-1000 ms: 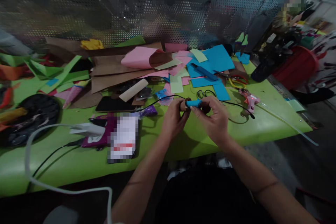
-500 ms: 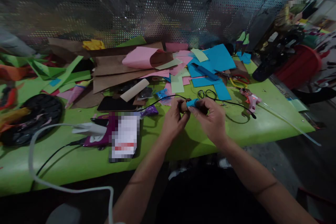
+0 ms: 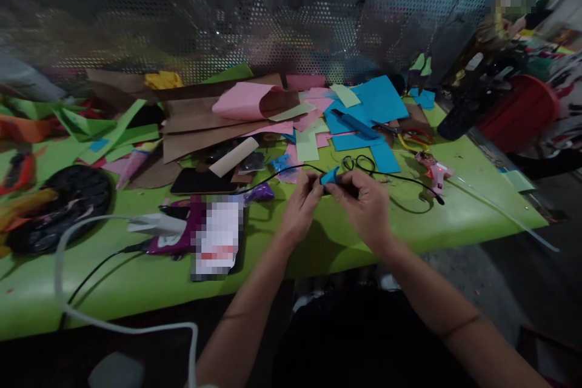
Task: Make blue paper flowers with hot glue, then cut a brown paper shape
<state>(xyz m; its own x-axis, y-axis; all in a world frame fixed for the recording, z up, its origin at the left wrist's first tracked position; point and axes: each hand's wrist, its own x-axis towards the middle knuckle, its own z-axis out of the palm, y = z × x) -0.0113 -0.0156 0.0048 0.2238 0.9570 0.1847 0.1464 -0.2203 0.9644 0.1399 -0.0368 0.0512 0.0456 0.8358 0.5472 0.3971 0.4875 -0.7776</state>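
Between my hands, above the front half of the green table (image 3: pixel 273 242), is a small curled piece of blue sheet (image 3: pixel 329 177), felt or paper. My left hand (image 3: pixel 300 209) pinches its left side with thumb and fingers. On the other side, my right hand (image 3: pixel 367 209) grips it, thumb toward me. One corner of the piece stands up. Fingers partly hide it, and whether something lies inside the curl I cannot tell. Behind the hands runs a thin black cable (image 3: pixel 291 167), and beyond it lies a black loop (image 3: pixel 365 163).
A pink glue gun (image 3: pixel 439 174) with a long clear stick rests at right, near yellow-handled scissors (image 3: pixel 416 139). Blue sheets (image 3: pixel 386 100), pink sheets (image 3: pixel 245 100) and a blue cutter (image 3: pixel 354 124) lie behind. Left are a phone (image 3: pixel 200 180), a purple power strip (image 3: pixel 170 241) and a black tray (image 3: pixel 97 194).
The blue piece has turned and shifted slightly left between my fingers; a corner now points up. My hands have drawn a little closer together. The view has shifted slightly.
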